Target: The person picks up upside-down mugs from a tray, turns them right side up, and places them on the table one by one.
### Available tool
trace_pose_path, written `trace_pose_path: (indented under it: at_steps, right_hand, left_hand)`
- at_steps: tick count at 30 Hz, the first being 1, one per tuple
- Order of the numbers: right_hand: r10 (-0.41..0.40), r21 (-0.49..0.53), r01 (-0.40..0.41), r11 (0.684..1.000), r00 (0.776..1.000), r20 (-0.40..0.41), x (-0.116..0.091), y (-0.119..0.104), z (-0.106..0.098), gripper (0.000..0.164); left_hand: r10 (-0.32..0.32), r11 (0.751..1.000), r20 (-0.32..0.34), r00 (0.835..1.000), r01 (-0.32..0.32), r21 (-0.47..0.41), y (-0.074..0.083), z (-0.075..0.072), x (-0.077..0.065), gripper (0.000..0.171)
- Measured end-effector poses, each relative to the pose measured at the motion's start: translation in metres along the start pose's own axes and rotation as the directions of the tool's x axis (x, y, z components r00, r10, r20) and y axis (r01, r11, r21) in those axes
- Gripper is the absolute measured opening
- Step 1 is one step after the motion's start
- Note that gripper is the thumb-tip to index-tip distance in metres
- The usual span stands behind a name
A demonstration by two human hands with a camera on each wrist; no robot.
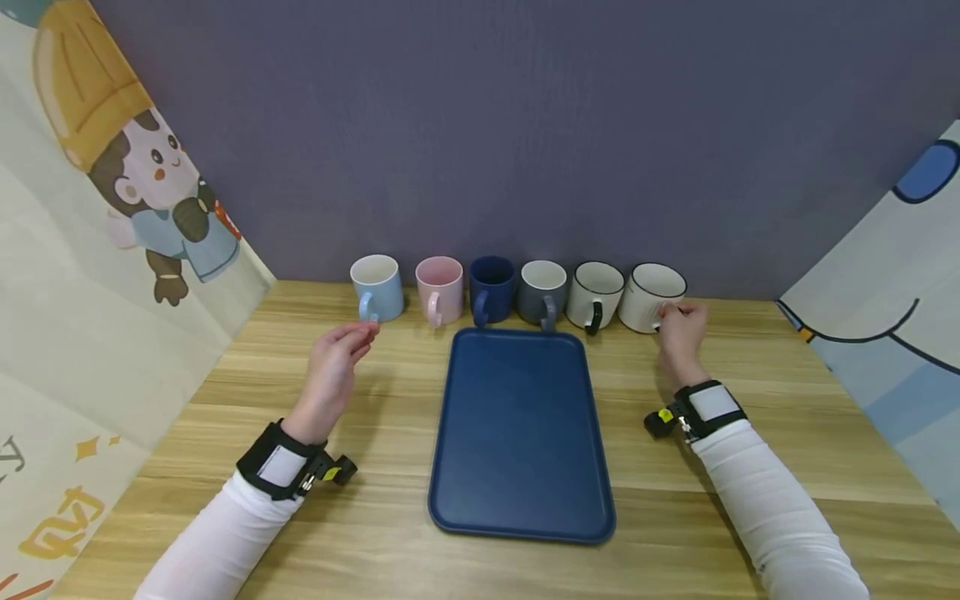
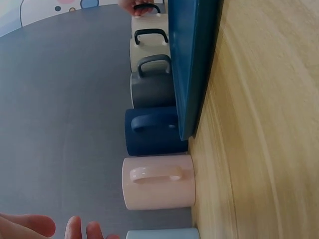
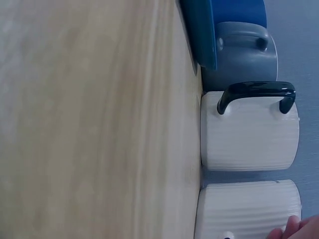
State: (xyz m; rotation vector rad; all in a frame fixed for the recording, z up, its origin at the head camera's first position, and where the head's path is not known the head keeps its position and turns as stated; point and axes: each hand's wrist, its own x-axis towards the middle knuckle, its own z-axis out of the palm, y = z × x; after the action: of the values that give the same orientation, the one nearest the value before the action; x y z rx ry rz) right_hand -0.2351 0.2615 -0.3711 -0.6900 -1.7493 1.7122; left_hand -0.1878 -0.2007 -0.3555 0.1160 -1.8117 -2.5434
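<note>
My left hand [image 1: 334, 367] is just in front of the light blue mug [image 1: 384, 293], fingertips close to its handle; no hold on the handle shows. In the left wrist view, its fingers [image 2: 75, 229] are apart from one another beside that mug. On the far right, my right hand [image 1: 682, 337] pinches the dark handle of the end white mug [image 1: 637, 304], which stands upright. Part of that handle is hidden behind the fingers. Fingertips [image 3: 291, 228] lie against this ribbed mug in the right wrist view.
Between the end mugs stand a pink mug [image 1: 444, 292], a navy mug [image 1: 495, 287], a grey mug [image 1: 536, 296] and a white mug with black handle [image 1: 588, 300]. A blue tray [image 1: 521, 433] lies before them on the wooden table [image 1: 375, 517]. A dark wall [image 1: 487, 133] rises behind.
</note>
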Motion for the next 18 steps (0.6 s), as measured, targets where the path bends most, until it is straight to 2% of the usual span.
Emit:
trace_pose_path:
  at_steps: [6, 11, 13, 15, 18]
  right_hand:
    - [0.014, -0.049, -0.015, 0.999, 1.0, -0.013, -0.003, -0.003, 0.0, 0.016]
    - [0.044, -0.075, -0.044, 0.996, 0.999, 0.004, -0.004, -0.004, -0.003, 0.012]
    - [0.067, -0.087, -0.066, 0.994, 0.998, 0.008, -0.006, -0.005, -0.006, 0.024]
    - [0.081, -0.124, -0.079, 0.989, 0.997, 0.01, -0.01, -0.007, -0.008, 0.043]
    - [0.018, -0.218, -0.015, 0.976, 1.0, 0.013, -0.019, -0.011, -0.01, 0.061]
  left_hand:
    - [0.003, 1.0, 0.005, 1.0, -0.003, 0.02, 0.0, 0.0, 0.0, 0.016]
    - [-0.006, 0.991, -0.004, 1.0, 0.007, 0.13, -0.003, 0.001, 0.0, 0.011]
    - [-0.007, 0.98, -0.008, 1.0, 0.008, 0.197, -0.005, 0.003, 0.001, 0.014]
    - [0.011, 0.964, -0.011, 1.0, -0.008, 0.264, -0.008, 0.006, 0.002, 0.021]
    - [0.071, 0.923, 0.002, 0.997, -0.066, 0.379, -0.013, 0.013, 0.003, 0.03]
